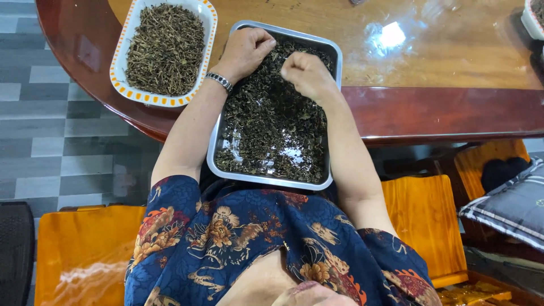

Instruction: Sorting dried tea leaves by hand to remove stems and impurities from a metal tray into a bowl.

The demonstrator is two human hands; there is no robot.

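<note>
Left hand (245, 51) curled loosely over dry, dark, crinkled leaves (272, 122) in rectangular steel tray (335, 54); right hand (306, 73) pinched shut, contents hidden, above leaves just beside left fingertips.

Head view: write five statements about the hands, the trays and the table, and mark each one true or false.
1. The metal tray of dark dried leaves leans from the person's lap onto the table edge. True.
2. The left hand wears a wrist bracelet. True.
3. The white dish with the orange-patterned rim is empty. False: it is full of dried stems.
4. The right hand rests on the orange chair. False: it is over the leaves in the metal tray, fingers curled.
5. Both hands are at the tray's far end. True.
</note>
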